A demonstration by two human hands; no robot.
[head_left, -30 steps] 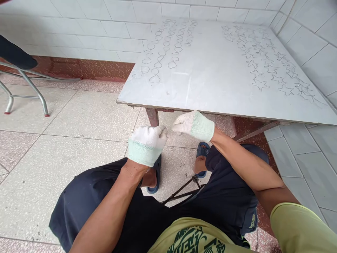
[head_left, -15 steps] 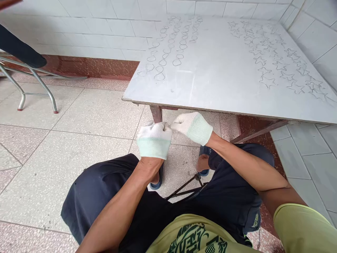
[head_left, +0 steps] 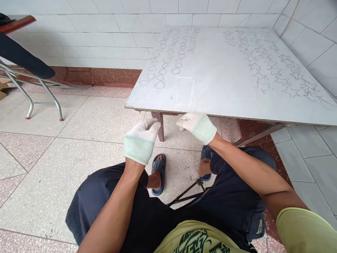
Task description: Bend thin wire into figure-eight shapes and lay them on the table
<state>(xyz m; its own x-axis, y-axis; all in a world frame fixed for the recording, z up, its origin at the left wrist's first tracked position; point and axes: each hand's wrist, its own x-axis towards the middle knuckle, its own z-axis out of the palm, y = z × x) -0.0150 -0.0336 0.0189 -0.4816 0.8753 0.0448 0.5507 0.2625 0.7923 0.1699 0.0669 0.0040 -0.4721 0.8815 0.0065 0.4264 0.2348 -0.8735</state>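
My left hand [head_left: 142,138], in a white knit glove with a pale green cuff, is closed in a pinch in front of the table edge. My right hand [head_left: 197,125], gloved alike, also pinches, close to the front edge of the white table [head_left: 221,88]. A gap separates the two hands. Whatever lies between the fingertips is too thin or too hidden to make out. On the tabletop lie rows of thin wire loops shaped like figure eights [head_left: 162,68] at the left, and many thin wire stars [head_left: 263,83] at the right.
A metal-legged stool [head_left: 44,93] stands at the left, with a person's dark-clothed leg [head_left: 31,58] over it. A dark tripod-like stand [head_left: 188,191] is between my feet. A wooden table leg [head_left: 158,128] rises just beyond my left hand. Tiled walls border the table.
My hands, together half a second ago with a thin wire between them, are now apart. The left hand has moved to the left. The view has tilted up slightly.
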